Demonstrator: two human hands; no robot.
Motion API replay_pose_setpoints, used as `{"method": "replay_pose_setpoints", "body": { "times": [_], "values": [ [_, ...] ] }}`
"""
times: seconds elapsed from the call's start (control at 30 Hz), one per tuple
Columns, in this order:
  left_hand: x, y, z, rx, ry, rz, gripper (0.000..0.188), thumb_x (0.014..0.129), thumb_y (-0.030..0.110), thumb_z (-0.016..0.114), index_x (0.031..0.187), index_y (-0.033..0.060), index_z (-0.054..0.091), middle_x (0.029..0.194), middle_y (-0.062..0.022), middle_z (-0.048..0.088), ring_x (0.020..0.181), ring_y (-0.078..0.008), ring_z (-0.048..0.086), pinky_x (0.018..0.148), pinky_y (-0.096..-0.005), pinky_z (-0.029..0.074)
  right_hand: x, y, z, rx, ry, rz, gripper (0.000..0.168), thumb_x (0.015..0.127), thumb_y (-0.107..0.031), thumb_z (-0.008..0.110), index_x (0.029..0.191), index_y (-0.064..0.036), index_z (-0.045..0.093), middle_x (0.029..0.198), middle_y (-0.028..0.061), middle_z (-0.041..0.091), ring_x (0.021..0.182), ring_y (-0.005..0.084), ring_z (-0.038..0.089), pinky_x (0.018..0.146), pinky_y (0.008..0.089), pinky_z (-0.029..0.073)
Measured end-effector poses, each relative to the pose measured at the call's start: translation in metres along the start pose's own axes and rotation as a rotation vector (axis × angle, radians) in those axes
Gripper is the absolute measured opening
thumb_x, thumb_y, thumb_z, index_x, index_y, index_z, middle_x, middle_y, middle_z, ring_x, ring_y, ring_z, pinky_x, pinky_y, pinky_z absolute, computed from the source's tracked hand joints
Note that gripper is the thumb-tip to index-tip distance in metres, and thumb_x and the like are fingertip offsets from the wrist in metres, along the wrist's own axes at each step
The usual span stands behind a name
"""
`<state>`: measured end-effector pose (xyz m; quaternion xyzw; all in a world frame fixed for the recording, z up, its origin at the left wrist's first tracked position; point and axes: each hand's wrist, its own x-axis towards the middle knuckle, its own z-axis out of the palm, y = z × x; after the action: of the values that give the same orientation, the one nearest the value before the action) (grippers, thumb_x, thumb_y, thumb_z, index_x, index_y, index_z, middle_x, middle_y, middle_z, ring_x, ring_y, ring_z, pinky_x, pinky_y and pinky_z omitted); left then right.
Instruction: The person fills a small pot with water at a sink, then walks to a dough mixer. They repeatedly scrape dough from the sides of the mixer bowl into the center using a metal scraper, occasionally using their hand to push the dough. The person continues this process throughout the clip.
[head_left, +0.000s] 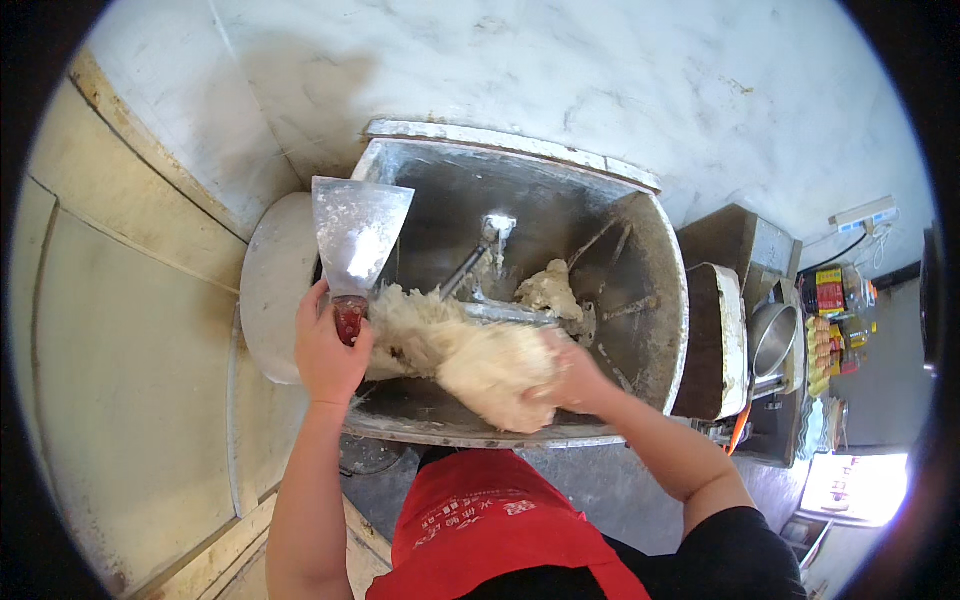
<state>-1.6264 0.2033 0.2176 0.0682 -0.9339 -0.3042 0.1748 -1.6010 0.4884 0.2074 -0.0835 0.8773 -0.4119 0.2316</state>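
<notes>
My left hand (331, 352) grips the dark red handle of a wide scraper (355, 232), its flour-marked metal blade pointing away from me over the left rim of a dough mixer's trough (600, 180). With my right hand (574, 375) I hold the right end of a large, ragged mass of dough (487, 367); hand and dough are motion-blurred. The dough stretches left across the trough, over the metal mixing bar (510, 313). A smaller lump of dough (551, 289) clings near the bar's right end. Dough smears mark the trough's inner right wall.
A marbled wall (562, 67) stands behind the trough, and pale panels (127, 337) are at left. To the right are a white-rimmed container (731, 341), a metal bowl (774, 340), a tray of eggs (818, 352), bottles (832, 291) and a power strip (864, 214).
</notes>
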Motion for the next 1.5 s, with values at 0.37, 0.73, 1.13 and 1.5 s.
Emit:
{"method": "replay_pose_setpoints", "body": {
  "times": [0.37, 0.73, 1.13, 1.5],
  "values": [
    [-0.001, 0.001, 0.003, 0.065, -0.003, 0.035, 0.026, 0.061, 0.014, 0.057, 0.086, 0.0029, 0.056, 0.111, -0.0088, 0.044, 0.096, -0.0259, 0.047, 0.076, -0.0332, 0.041, 0.001, 0.073, -0.018, -0.941, -0.394, 0.444, 0.097, 0.058, -0.041, 0.068, 0.130, -0.014, 0.009, 0.124, 0.0185, 0.031, 0.109, 0.0324, 0.040, 0.092, 0.0434, 0.029],
    [-0.002, 0.003, 0.003, 0.123, 0.018, 0.050, 0.025, 0.062, 0.014, 0.056, 0.086, 0.0048, 0.056, 0.111, -0.0076, 0.044, 0.090, -0.0257, 0.050, 0.069, -0.0333, 0.043, 0.029, 0.104, -0.024, -0.625, -0.361, 0.493, 0.115, 0.054, -0.069, 0.055, 0.130, -0.006, -0.004, 0.134, 0.0207, -0.003, 0.122, 0.0368, 0.015, 0.096, 0.0443, 0.023],
    [0.000, 0.001, 0.004, 0.158, 0.025, 0.081, 0.023, 0.064, 0.015, 0.056, 0.084, 0.0048, 0.056, 0.110, -0.0086, 0.044, 0.082, -0.0255, 0.053, 0.067, -0.0332, 0.043, 0.047, 0.091, -0.069, -1.053, 0.057, 0.171, 0.032, 0.075, -0.029, 0.052, 0.099, -0.009, 0.050, 0.079, 0.0150, 0.057, 0.075, 0.0288, 0.057, 0.063, 0.0367, 0.046],
    [0.003, 0.003, 0.004, 0.079, 0.015, 0.030, 0.021, 0.061, 0.015, 0.058, 0.079, 0.0059, 0.059, 0.109, -0.0103, 0.046, 0.090, -0.0265, 0.050, 0.072, -0.0340, 0.042, 0.142, 0.089, -0.113, -1.199, 0.284, 0.096, 0.084, 0.069, -0.044, 0.058, 0.129, -0.007, 0.013, 0.113, 0.0257, 0.041, 0.103, 0.0358, 0.043, 0.088, 0.0429, 0.034]
  ]
}}
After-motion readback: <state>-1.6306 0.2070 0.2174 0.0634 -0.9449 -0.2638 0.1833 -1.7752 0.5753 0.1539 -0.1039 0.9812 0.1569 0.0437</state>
